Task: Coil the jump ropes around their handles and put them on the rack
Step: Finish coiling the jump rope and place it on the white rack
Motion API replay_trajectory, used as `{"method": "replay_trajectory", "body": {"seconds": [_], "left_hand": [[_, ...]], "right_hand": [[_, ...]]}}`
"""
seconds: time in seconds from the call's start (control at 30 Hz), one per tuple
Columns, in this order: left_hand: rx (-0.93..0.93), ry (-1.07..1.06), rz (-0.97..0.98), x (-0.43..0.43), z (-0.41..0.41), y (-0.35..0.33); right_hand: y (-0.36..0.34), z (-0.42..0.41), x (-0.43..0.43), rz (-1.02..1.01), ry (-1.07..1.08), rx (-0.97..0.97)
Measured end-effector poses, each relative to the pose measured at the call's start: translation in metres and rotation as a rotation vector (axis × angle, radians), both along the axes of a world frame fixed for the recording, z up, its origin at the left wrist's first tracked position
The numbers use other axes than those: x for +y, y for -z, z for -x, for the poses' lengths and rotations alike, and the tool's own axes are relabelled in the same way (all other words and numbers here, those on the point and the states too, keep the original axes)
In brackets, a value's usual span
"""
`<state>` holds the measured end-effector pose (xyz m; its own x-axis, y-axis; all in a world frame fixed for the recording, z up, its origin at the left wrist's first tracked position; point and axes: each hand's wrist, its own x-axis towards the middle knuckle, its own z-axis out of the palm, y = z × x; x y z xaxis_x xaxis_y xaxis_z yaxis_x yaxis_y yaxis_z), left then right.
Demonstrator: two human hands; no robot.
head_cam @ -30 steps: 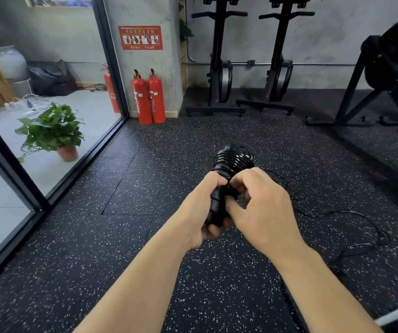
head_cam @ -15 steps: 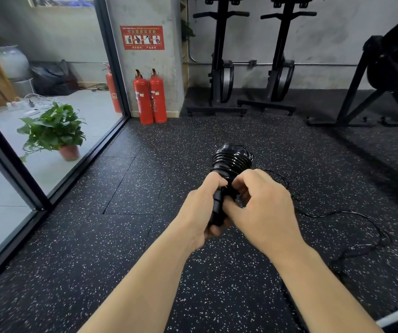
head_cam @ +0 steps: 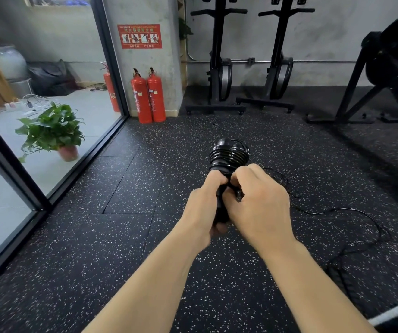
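Left grip (head_cam: 205,207) clenched round handles (head_cam: 222,210), held above floor (head_cam: 121,236). Right grip (head_cam: 258,203) pinches rope (head_cam: 342,208) below coil (head_cam: 229,153); slack trails on floor, right side. Best: lay turns tight, side by side, under tension.

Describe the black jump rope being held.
The jump rope is black, its thin glossy cord wound in tight turns round the top of the handle, held roughly upright. The left hand grips the handle below the coil; the right hand pinches the cord there. The unwound rest trails across the speckled floor to the right.
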<state>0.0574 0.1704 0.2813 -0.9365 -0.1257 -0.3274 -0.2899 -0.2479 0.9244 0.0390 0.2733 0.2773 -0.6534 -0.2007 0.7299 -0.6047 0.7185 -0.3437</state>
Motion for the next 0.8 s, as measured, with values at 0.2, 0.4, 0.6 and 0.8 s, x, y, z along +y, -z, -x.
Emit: {"method": "replay_trajectory", "body": {"seconds": [0.2,0.4,0.6,0.8], "left_hand": [[-0.049,0.047,-0.039,-0.010,-0.002,-0.006],[-0.185,0.275,-0.117,-0.020,-0.001,-0.011],[-0.269,0.301,-0.077,-0.014,0.003,-0.005],[-0.298,0.297,-0.003,-0.014,-0.001,0.000]], "right_hand": [[-0.004,0.004,0.009,0.055,-0.175,-0.175],[-0.015,0.009,0.027,0.262,-0.385,-0.328],[-0.013,0.012,0.033,-0.041,-0.337,-0.270],[-0.012,0.010,0.034,-0.158,-0.326,-0.259]]}}
